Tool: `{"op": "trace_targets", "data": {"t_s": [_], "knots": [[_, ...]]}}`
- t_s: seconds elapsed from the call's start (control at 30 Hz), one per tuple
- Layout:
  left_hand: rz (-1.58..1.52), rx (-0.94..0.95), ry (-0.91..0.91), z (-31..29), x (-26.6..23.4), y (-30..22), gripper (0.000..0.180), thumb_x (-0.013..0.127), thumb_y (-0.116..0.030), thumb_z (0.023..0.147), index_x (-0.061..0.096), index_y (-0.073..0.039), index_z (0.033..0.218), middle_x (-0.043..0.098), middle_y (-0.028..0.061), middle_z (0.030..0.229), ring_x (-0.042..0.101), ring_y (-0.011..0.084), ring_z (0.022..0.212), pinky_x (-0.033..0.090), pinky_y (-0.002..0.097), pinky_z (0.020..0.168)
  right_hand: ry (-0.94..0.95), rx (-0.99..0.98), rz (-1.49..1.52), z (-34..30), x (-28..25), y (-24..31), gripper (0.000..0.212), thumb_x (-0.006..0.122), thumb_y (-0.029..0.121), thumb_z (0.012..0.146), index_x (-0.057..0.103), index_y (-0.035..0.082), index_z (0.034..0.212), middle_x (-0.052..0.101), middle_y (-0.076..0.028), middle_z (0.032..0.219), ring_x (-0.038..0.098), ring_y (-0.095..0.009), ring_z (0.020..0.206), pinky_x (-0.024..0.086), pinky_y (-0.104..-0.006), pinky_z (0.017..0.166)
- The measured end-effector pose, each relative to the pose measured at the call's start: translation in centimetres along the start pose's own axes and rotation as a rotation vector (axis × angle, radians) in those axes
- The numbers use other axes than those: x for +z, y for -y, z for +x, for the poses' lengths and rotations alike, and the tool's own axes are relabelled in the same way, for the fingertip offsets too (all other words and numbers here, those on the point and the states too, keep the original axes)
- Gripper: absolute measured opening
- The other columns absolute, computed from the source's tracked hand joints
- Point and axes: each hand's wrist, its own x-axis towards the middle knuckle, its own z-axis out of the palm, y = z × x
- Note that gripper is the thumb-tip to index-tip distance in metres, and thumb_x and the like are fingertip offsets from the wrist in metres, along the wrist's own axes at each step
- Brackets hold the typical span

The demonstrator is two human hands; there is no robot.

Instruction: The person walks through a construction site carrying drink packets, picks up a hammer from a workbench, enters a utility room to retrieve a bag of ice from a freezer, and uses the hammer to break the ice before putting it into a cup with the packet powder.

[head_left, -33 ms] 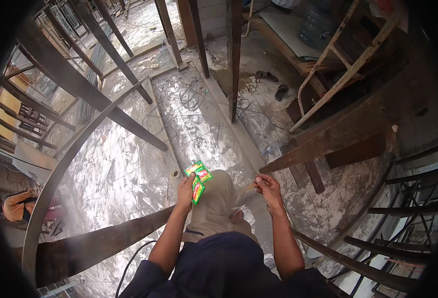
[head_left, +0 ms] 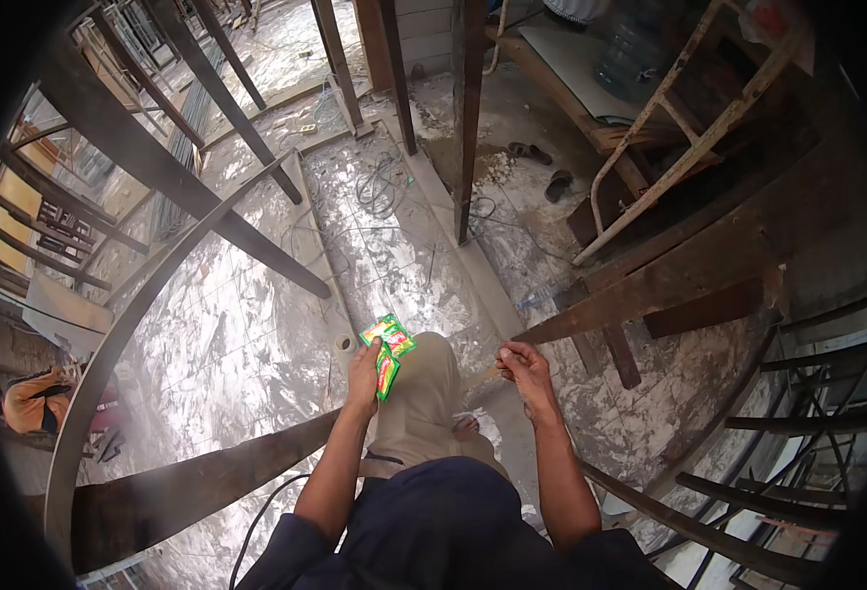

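Note:
In my left hand [head_left: 363, 382] are a few shiny green, yellow and red sachets [head_left: 388, 334], fanned out and gripped under the thumb above my left knee. One sachet hangs lower than the others. My right hand [head_left: 528, 382] is raised off to the right of the knee, thumb and fingertips pinched together. Whatever sits in that pinch, if anything, is too small to make out. Beside the left hand, a small pale cylinder [head_left: 343, 343] with an open, dark-centred top stands on the floor.
Upright dark posts [head_left: 468, 118] rise ahead, and a curved metal rail [head_left: 148, 265] sweeps along the left. A rusty white frame [head_left: 655, 182] leans at the right near dark sandals [head_left: 557, 185]. Coiled wire [head_left: 379, 192] lies ahead. A dark beam [head_left: 207, 472] passes at lower left.
Both hands and the sachets have shifted very slightly left and up in the picture. The grip on the sachets and the right hand's pinch look the same.

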Motion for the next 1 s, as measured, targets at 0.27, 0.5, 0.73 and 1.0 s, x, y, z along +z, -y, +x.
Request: {"op": "trace_targets", "data": {"t_s": [0.27, 0.5, 0.73, 1.0], "knots": [[-0.088, 0.106, -0.226, 14.0, -0.6, -6.3, 0.034, 0.055, -0.029, 0.102, 0.06, -0.001, 0.12, 0.066, 0.0037, 0.103, 0.062, 0.0105, 0.089, 0.048, 0.0269, 0.079, 0.158, 0.067, -0.064, 13.8, 8.2, 6.4, 0.036, 0.069, 0.027, 0.092, 0.063, 0.0, 0.116, 0.07, -0.008, 0.098, 0.065, -0.014, 0.086, 0.051, -0.0268, 0.078], [-0.234, 0.149, -0.332, 32.8, -4.8, -15.0, 0.029, 0.054, -0.034, 0.101, 0.06, -0.007, 0.11, 0.061, 0.001, 0.091, 0.056, 0.0107, 0.077, 0.043, 0.0274, 0.068, 0.197, 0.033, -0.156, 34.7, 22.3, 13.2, 0.036, 0.07, 0.028, 0.092, 0.063, 0.003, 0.116, 0.069, -0.006, 0.099, 0.065, -0.013, 0.087, 0.053, -0.0271, 0.077], [-0.105, 0.017, -0.403, 42.0, -4.7, -29.0, 0.028, 0.054, -0.043, 0.1, 0.06, -0.019, 0.086, 0.047, -0.0071, 0.059, 0.043, 0.0052, 0.043, 0.032, 0.0225, 0.039, 0.252, 0.031, -0.134, 48.9, 36.6, 21.5, 0.035, 0.069, 0.028, 0.093, 0.063, 0.002, 0.116, 0.069, -0.005, 0.098, 0.064, -0.012, 0.086, 0.053, -0.0268, 0.076], [-0.115, -0.025, -0.426, 50.2, -6.0, -37.9, 0.029, 0.057, -0.047, 0.097, 0.054, -0.023, 0.081, 0.044, -0.0079, 0.056, 0.041, 0.0037, 0.042, 0.03, 0.0204, 0.037, -0.058, -0.162, 0.108, 64.4, 39.7, 31.1, 0.026, 0.067, 0.025, 0.095, 0.064, 0.003, 0.11, 0.068, -0.004, 0.094, 0.064, -0.01, 0.079, 0.054, -0.025, 0.065]]}}
